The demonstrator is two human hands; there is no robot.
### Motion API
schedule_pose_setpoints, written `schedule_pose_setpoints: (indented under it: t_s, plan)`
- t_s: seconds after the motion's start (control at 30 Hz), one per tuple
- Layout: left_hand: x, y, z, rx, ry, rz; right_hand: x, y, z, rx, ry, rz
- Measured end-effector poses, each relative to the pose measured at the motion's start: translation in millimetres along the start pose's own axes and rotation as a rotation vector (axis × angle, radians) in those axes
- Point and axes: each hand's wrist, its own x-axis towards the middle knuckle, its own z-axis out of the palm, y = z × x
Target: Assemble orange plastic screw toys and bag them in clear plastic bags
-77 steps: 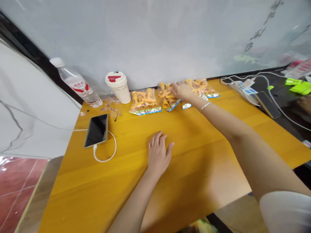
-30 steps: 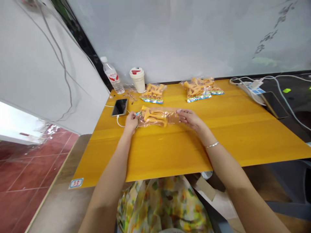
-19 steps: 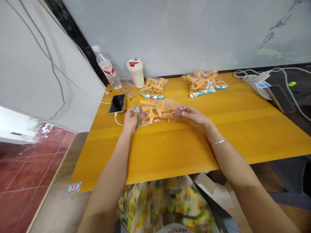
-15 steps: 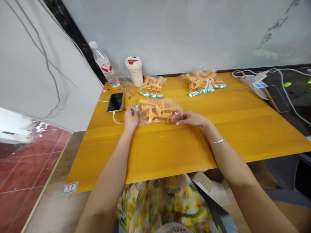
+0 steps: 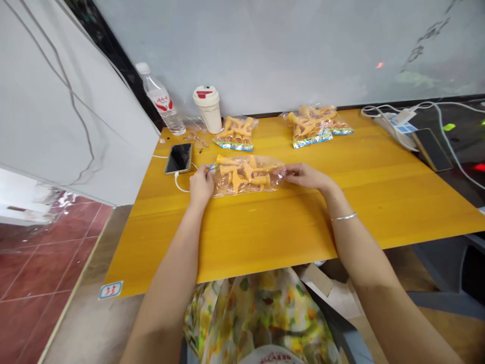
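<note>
A clear plastic bag with several yellow-orange plastic pieces in it lies on the table in front of me. At the bag's left end, by its coloured printed strip, my left hand is closed with the film between thumb and fingers. From the other side my right hand pinches the loose film at the right end, its fingertips partly blurred. Behind lies a similar bag of yellow-orange pieces. More such bags lie together at the back right.
On the yellow wooden table, a phone with a white cable lies left. Glasses, a water bottle and a lidded cup stand or lie behind it. A power strip and another phone are at right.
My right hand has shifted slightly right to the bag's end, and my left hand slightly left. The bag's film looks a little more spread out; the other bags stay put.
</note>
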Motion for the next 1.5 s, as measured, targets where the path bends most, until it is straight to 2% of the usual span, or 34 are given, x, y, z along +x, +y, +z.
schedule_pose_setpoints:
  t_s: [0.1, 0.17, 0.3, 0.53, 0.77, 0.97, 1.1, 1.23, 1.37, 1.5]
  plan:
    - [-1, 1, 1.8, 0.049, -0.015, -0.015, 5, 7, 7, -0.107, 0.354, -0.013]
    - [-2, 3, 2.1, 0.060, -0.018, -0.034, 9, 10, 14, -0.153, 0.438, -0.058]
    - [-4, 8, 0.6, 0.083, -0.035, -0.049, 17, 15, 27, -0.226, 0.390, -0.151]
    - [-6, 11, -2.2, 0.119, -0.085, -0.050, 21, 12, 40, -0.245, 0.276, -0.184]
    - [-8, 9, 2.1, 0.066, -0.137, 0.070, 20, -6, 43, -0.189, 0.150, -0.392]
    - [-8, 5, 7.5, 0.012, -0.125, 0.146, 20, -6, 48, -0.240, 0.139, -0.352]
    - [-8, 5, 9.0, -0.085, -0.113, 0.193, 20, -6, 49, -0.297, 0.045, -0.334]
    - [-7, 4, 10.9, -0.138, -0.159, 0.172, 21, -5, 52, -0.397, 0.025, -0.296]
    - [-3, -2, 18.8, -0.295, -0.172, 0.175, 21, -8, 58, -0.496, 0.074, -0.248]
    - [3, -7, 28.9, -0.462, -0.166, 0.104, 17, -17, 59, -0.586, 0.162, -0.205]
